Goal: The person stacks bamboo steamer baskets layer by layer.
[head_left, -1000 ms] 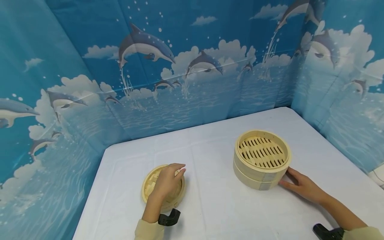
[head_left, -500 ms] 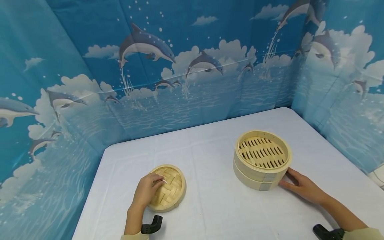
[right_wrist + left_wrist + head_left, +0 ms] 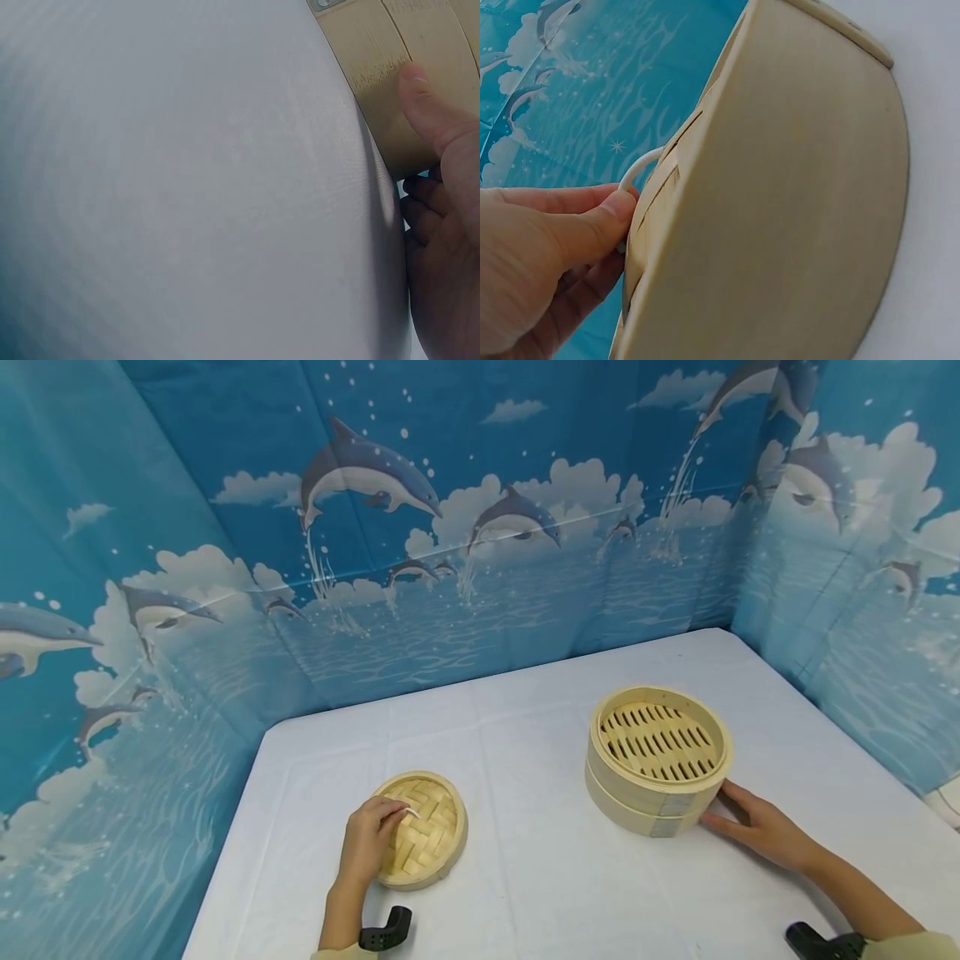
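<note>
On the left of the table lies a round bamboo steamer lid (image 3: 431, 839) with a woven top. My left hand (image 3: 363, 843) pinches its small white loop handle (image 3: 640, 163) between thumb and fingertips, as the left wrist view shows. Farther right stands a two-tier bamboo steamer (image 3: 626, 795), its slotted inner base (image 3: 656, 739) facing up. My right hand (image 3: 763, 833) rests against the lower right side of this steamer. In the right wrist view the thumb lies on the bamboo wall (image 3: 379, 97); the other fingers are partly hidden behind it.
A white cloth covers the table (image 3: 525, 860). Blue dolphin-print curtains (image 3: 480, 610) hang close along its back and sides. Black wrist bands (image 3: 386, 931) are worn on both arms.
The left hand has shifted left from above the lid and taken hold of its white handle. The lid, the steamer and the right hand look unmoved.
</note>
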The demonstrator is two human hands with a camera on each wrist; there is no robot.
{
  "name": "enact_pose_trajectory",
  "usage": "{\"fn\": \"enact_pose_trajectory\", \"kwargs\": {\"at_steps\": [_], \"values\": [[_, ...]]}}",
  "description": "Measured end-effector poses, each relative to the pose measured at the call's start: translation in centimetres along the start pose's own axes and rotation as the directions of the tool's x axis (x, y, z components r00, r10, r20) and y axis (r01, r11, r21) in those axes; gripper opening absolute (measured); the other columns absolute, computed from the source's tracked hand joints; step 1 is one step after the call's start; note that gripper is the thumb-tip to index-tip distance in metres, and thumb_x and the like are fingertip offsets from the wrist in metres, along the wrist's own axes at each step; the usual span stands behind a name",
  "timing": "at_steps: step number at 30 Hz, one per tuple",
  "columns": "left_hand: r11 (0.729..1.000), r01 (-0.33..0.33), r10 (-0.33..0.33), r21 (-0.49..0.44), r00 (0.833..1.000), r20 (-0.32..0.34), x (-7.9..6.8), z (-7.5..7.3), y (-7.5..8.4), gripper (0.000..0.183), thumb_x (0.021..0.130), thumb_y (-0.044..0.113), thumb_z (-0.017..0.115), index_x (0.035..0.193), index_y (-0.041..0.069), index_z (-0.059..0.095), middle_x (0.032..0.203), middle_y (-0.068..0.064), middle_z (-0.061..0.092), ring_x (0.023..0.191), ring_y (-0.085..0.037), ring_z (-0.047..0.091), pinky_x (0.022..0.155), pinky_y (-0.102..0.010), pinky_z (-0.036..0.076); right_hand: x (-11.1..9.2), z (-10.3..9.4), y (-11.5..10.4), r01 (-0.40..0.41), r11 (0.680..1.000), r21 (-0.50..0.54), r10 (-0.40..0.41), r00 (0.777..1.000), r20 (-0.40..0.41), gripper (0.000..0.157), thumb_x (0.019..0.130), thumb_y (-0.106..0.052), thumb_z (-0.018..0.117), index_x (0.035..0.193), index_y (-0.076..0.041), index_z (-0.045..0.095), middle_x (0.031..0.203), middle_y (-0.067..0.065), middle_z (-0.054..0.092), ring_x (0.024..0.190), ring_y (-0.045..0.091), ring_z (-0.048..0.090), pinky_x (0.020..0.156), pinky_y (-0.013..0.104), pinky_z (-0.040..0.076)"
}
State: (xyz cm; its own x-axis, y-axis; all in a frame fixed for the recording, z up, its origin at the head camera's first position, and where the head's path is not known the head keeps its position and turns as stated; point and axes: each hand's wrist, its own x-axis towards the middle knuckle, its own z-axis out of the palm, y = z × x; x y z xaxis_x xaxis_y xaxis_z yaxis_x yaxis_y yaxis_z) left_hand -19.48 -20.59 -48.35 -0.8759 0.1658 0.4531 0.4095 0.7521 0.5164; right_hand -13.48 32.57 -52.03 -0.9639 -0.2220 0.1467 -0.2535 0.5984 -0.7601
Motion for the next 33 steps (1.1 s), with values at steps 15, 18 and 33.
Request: {"fn": "enact_pose_trajectory", "kwargs": {"at_steps": [15, 18, 33], "values": [[0.994, 0.112, -0.112, 0.013, 0.994, 0.009, 2.3, -0.2, 2.5, 0.012, 0.077, 0.016, 0.06, 0.085, 0.009, 0.067, 0.079, 0.004, 0.059, 0.076, -0.009, 0.054, 0.065, -0.025, 0.045, 0.1, 0.1, 0.1, 0.01, 1.0, 0.01, -0.01, 1.0, 0.0, 0.071, 0.081, -0.017, 0.056, 0.135, -0.022, 0.01, 0.134, 0.017, 0.017, 0.112, -0.015, 0.011, 0.084, -0.001, 0.014], [0.993, 0.119, -0.118, -0.011, 0.993, 0.014, 4.3, 0.0, 4.6, 0.013, 0.078, 0.017, 0.059, 0.086, 0.011, 0.067, 0.08, 0.004, 0.059, 0.077, -0.009, 0.054, 0.065, -0.025, 0.044, 0.1, 0.0, 0.1, 0.015, 1.0, 0.008, -0.015, 1.0, -0.001, 0.071, 0.081, -0.017, 0.056, 0.135, -0.023, 0.01, 0.135, 0.017, 0.017, 0.113, -0.014, 0.011, 0.084, -0.001, 0.014], [0.992, -0.068, 0.075, -0.103, 0.995, 0.066, 13.2, 2.7, 16.3, 0.018, 0.08, 0.02, 0.056, 0.091, 0.011, 0.066, 0.082, 0.002, 0.06, 0.078, -0.011, 0.053, 0.067, -0.022, 0.043, 0.0, -0.1, -0.4, 0.02, 1.0, -0.018, -0.02, 1.0, -0.023, 0.069, 0.081, -0.02, 0.056, 0.135, -0.015, 0.013, 0.134, 0.017, 0.02, 0.11, -0.017, 0.013, 0.083, -0.001, 0.012]]}}
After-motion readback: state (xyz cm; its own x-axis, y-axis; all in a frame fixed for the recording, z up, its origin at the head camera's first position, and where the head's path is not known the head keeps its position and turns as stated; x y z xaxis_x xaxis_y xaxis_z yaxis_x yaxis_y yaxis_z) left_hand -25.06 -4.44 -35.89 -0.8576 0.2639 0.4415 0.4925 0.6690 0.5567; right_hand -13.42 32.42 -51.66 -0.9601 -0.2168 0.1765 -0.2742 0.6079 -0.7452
